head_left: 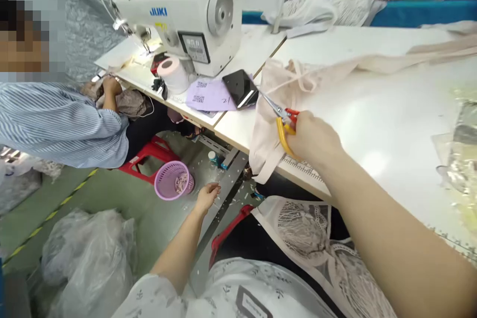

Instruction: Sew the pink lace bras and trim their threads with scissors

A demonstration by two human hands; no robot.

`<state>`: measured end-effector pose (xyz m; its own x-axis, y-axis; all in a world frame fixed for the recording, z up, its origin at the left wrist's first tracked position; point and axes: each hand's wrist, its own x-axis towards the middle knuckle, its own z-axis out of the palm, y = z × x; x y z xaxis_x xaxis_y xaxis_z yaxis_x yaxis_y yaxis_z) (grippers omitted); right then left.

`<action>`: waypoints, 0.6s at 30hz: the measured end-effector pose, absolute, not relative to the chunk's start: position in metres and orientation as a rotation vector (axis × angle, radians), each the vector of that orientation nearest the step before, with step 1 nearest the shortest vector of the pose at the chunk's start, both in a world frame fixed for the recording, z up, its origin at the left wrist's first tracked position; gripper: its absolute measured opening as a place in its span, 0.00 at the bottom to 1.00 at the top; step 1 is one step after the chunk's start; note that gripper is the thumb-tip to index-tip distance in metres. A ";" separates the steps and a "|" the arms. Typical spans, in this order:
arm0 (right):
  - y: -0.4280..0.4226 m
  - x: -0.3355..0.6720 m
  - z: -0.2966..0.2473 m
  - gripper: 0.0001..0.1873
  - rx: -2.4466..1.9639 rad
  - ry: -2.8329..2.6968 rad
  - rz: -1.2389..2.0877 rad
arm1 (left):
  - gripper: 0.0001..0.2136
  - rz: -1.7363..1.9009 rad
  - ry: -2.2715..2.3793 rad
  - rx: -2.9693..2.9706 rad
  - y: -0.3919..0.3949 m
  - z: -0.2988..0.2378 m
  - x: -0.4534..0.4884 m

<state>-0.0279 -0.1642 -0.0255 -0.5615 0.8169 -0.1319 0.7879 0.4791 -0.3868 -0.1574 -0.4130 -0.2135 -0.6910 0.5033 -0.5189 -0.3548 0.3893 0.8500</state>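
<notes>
My right hand (312, 140) is closed on a pair of scissors (285, 121) with orange and red handles, their metal blades pointing up and left over pale pink fabric (270, 102) on the table. My left hand (208, 197) is in the air beside the table edge, its fingers loosely bent, and nothing shows in it. Across my lap lies a beige lace bra (303, 221), its lower part partly behind my right forearm. A black phone (240, 89) rests on a purple paper (208, 95) just left of the scissor blades.
A white sewing machine (186, 15) stands at the back, with a thread cone (172, 75) before it. Below are a purple basket (167, 190) with scraps, a red stool (149, 156) and plastic bags (93, 253). A co-worker in a striped shirt (63, 124) sits at left holding fabric.
</notes>
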 end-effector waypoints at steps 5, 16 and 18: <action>-0.197 0.035 -0.028 0.16 -1.285 -2.392 1.224 | 0.10 1.547 2.014 0.577 -0.390 -0.142 -0.158; -0.272 0.152 -0.080 0.29 -0.652 -1.254 2.386 | 0.34 1.087 1.519 2.058 -0.273 -0.044 -0.085; -0.282 0.173 -0.096 0.29 -0.712 -1.176 2.368 | 0.40 0.783 1.473 2.164 -0.255 -0.040 -0.067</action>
